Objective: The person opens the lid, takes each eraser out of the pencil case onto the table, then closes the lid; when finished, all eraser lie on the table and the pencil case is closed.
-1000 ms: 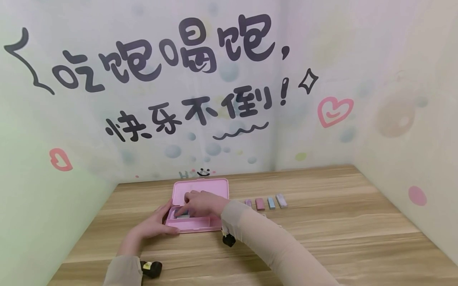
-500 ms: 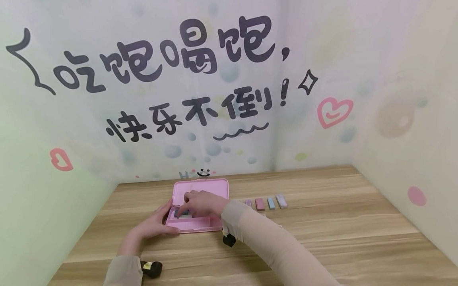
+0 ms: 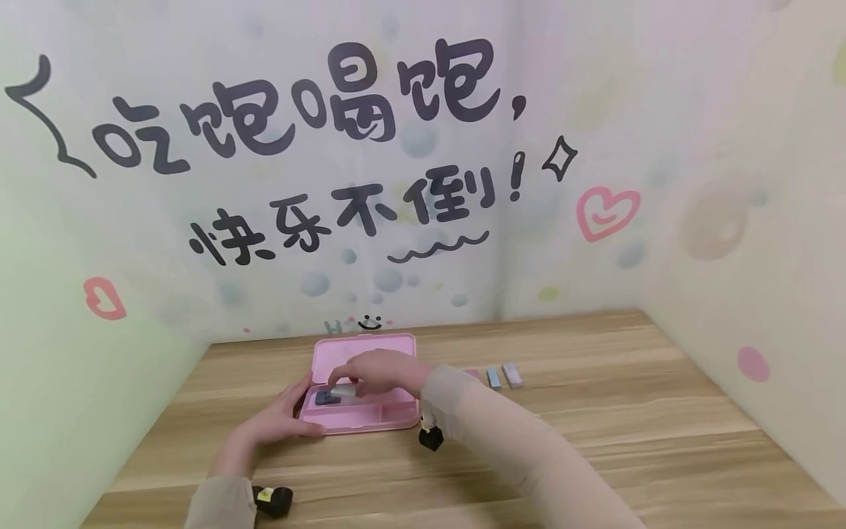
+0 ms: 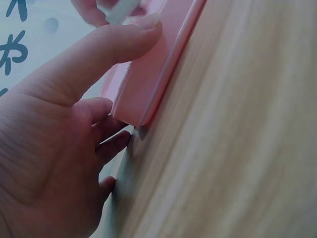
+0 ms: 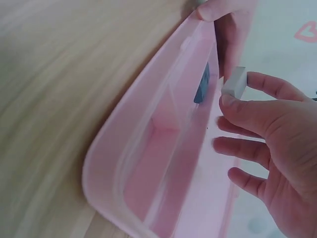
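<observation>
An open pink pencil case [image 3: 346, 420] lies on the table with its lid [image 3: 390, 342] tipped back. My left hand [image 3: 280, 417] grips its left end, thumb on the front rim and fingers along the side, as the left wrist view also shows. Over the case's back compartment, my right hand [image 5: 292, 134] pinches a small white eraser-like block [image 5: 235, 83] between thumb and index finger, its other fingers loosely bent. A dark blue block [image 3: 327, 397] rests at the left of that compartment. In the head view, the right hand covers part of the case.
Right of the case, a light blue block [image 3: 493, 378] and a pale lilac block [image 3: 512, 375] lie in a row. A pink block [image 3: 472, 373] beside them is partly hidden by the right sleeve [image 3: 456, 400]. A printed wall [image 3: 449, 294] stands behind the table.
My right hand has picked the white block up from the case's back compartment, beside the dark blue block. The left hand keeps its hold on the case. The head view has shifted slightly.
</observation>
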Available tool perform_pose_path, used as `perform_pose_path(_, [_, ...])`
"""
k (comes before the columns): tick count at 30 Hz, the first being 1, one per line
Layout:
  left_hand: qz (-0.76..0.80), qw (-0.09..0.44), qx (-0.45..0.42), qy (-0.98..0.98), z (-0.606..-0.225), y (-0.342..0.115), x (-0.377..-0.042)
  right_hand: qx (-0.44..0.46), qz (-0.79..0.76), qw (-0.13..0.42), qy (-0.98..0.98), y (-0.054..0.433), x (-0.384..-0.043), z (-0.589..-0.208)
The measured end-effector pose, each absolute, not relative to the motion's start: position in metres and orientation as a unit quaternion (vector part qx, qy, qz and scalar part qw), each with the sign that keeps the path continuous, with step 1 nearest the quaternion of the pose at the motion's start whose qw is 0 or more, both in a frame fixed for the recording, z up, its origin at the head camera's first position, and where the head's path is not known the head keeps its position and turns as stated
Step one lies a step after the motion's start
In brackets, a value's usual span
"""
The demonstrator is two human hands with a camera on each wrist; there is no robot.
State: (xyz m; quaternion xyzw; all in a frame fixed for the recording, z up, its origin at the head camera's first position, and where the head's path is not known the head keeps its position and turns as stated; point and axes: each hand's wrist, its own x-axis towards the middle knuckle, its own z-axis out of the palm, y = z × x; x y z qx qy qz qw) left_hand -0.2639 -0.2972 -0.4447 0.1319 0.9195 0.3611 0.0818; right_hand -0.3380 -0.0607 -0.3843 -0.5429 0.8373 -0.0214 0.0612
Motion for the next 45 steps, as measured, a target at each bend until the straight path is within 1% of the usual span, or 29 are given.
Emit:
perform_pose_path(3, [0.358,0.078,0.135,0.921,-0.445,-0.297,-0.265,-0.538,-0.052,0.085,0.837,-0.052,-0.334,-0.380])
perform_pose_path(9, [0.360,0.080,0.142,0.918,-0.442,-0.297,-0.264,-0.534,-0.086,0.085,0.837,-0.030,-0.325,-0.377])
perform_pose_path(23, [0.351,0.064,0.159,0.921,-0.444,-0.297,-0.264,-0.503,-0.139,0.087,0.849,0.004,-0.326,-0.377])
perform_pose_path(31, [0.355,0.075,0.149,0.920,-0.440,-0.296,-0.263,-0.466,-0.179,0.116,0.859,0.023,-0.322,-0.372])
perform_pose_path(39, [0.353,0.083,0.142,0.921,-0.439,-0.295,-0.262,-0.453,-0.213,0.099,0.860,0.054,-0.316,-0.375])
perform_pose_path(45, [0.352,0.085,0.141,0.921,-0.439,-0.295,-0.262,-0.431,-0.238,0.113,0.863,0.082,-0.309,-0.384])
